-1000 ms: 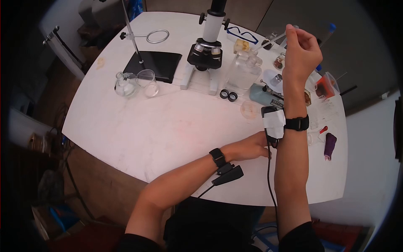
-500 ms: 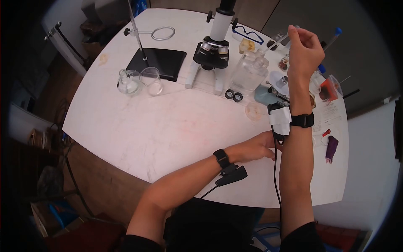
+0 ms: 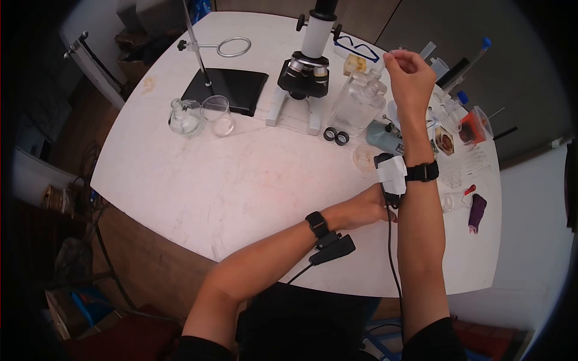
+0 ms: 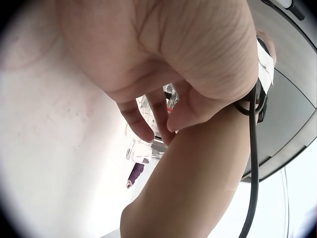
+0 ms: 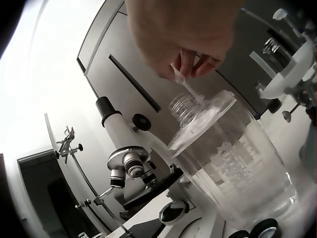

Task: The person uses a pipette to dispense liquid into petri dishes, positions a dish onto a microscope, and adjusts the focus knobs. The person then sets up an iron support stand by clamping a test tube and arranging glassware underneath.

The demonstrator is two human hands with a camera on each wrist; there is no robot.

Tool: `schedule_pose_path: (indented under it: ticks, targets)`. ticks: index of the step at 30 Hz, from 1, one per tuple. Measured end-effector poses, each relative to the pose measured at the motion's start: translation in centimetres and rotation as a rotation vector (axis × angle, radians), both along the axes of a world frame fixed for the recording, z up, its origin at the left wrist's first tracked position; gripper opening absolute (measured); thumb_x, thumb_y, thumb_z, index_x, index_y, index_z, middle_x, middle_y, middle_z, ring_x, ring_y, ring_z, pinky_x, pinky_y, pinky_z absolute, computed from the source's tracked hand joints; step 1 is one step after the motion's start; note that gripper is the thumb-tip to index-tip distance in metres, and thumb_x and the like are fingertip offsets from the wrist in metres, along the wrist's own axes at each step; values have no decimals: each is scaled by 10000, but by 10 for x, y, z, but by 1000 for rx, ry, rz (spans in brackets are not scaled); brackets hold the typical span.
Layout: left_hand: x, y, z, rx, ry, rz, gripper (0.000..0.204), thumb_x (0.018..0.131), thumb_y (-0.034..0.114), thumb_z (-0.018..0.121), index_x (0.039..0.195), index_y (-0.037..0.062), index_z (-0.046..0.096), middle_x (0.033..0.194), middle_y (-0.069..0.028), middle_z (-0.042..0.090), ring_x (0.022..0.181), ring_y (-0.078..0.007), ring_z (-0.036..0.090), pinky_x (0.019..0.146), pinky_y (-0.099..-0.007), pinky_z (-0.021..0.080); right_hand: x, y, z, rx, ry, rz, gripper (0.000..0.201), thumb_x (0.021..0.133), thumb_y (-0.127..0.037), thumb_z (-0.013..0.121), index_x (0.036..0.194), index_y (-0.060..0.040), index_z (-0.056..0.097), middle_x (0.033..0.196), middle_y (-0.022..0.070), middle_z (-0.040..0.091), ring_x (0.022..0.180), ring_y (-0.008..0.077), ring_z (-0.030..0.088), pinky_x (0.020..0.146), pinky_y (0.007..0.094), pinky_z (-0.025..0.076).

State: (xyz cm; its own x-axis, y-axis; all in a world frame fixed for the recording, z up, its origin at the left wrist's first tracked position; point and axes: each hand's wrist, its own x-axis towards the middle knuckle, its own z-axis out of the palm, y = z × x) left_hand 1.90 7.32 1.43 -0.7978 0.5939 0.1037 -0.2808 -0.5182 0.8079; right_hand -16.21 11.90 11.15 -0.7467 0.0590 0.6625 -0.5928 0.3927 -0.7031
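My right hand [image 3: 412,81] is raised over the back right of the table, thumb and fingers pinching a slim translucent pipette [image 5: 188,89]. Its stem slants down to the neck of a clear bottle [image 5: 237,163], overlapping the bottle's top in the right wrist view; the tip is hidden. A screw-threaded neck and clear walls show on the bottle. Low in front, my left hand [image 3: 361,210] stays beside the right forearm, its fingertips partly covered by that arm's wrist camera. In the left wrist view its fingers [image 4: 133,121] hang loosely bent, holding nothing.
Left of the bottle stands a microscope [image 3: 316,39], with two black eyepieces [image 3: 335,136] in front. Farther left are a ring stand [image 3: 232,90], a flask [image 3: 183,120] and a beaker [image 3: 217,114]. Blue-framed glasses [image 3: 358,49], glassware and a purple cloth [image 3: 477,213] lie around the right side.
My right hand has moved left and slightly down, closer to the bottle's neck, with the pipette in its fingers. The left hand has barely moved.
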Motion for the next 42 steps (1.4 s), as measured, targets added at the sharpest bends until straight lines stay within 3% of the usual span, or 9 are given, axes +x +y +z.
schedule_pose_path:
  ticks: [6,13,15,27,42]
  targets:
    - [-5,0,-10,1,-6,-8,364,847,-29,597,1182,47,475,1009,-31,550,946,-140,542,892,-330,458,6,-1,-2,14,-52,27,186,768,-160,755,823,3,685,762,76,703,717,143,664,672,265,505]
    - [-2,0,-5,46,-26,-5,368,851,-42,585,1185,51,463,1027,-31,547,947,-146,541,884,-324,457,4,1,5,45,-34,-31,195,762,-164,772,790,1,672,759,82,693,703,149,653,671,276,510]
    - [-1,0,-3,27,16,-12,453,829,-62,550,1268,-13,448,1194,-97,566,1096,-198,555,938,-357,487,2,3,5,37,-16,-24,205,764,-172,776,789,3,671,760,83,691,702,149,649,670,277,511]
    - [-7,4,-16,-5,12,-2,414,830,-31,569,1234,-24,481,1152,-86,589,1053,-173,570,920,-320,465,6,-3,-1,27,-91,54,259,759,-223,803,800,6,689,727,70,681,670,126,619,633,263,484]
    - [-1,-3,0,-106,43,18,418,817,-56,547,1229,-23,482,1110,-73,591,1000,-165,567,904,-322,468,10,-4,4,-1,21,-29,216,775,-183,787,763,3,677,688,54,672,645,118,616,621,246,468]
